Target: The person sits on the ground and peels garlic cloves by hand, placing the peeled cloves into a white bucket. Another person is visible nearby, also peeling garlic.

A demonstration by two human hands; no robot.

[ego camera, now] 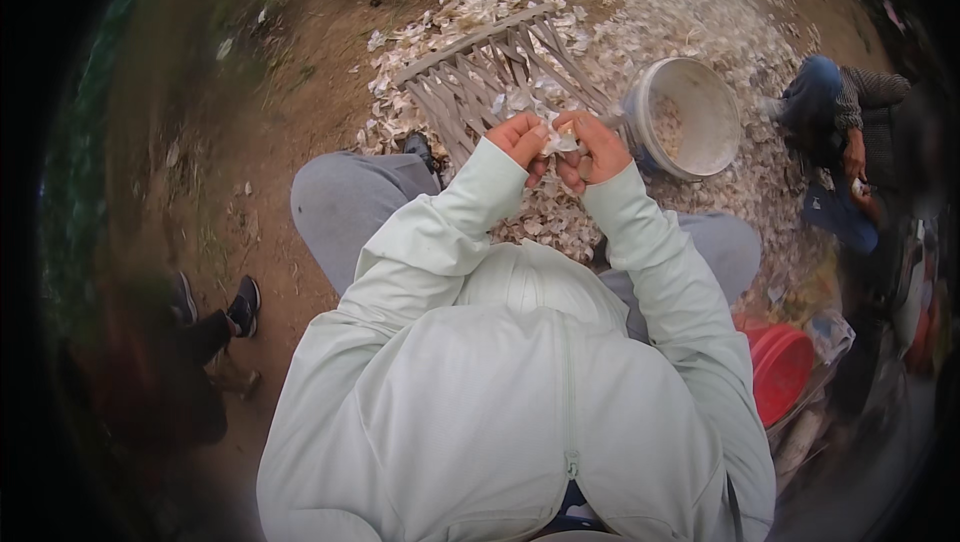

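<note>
Between my knees, my left hand (519,144) and my right hand (596,150) meet at the fingertips around a pale piece of garlic (561,140) with loose papery skin. Both hands pinch it; the fingers hide part of it, so I cannot tell whether it is one clove or more. Just beyond the hands lies a frame with woven strap webbing (495,69), tilted on the ground with skins caught on it. Right of my right hand stands a white plastic bucket (712,144) with pale cloves (666,122) inside.
Garlic skins (675,9) cover much of the ground (300,92) ahead. A person's hand (855,156) holds a small white thing at the right. A red bucket (787,373) lies by my right side. Someone's shoes (244,306) are at the left.
</note>
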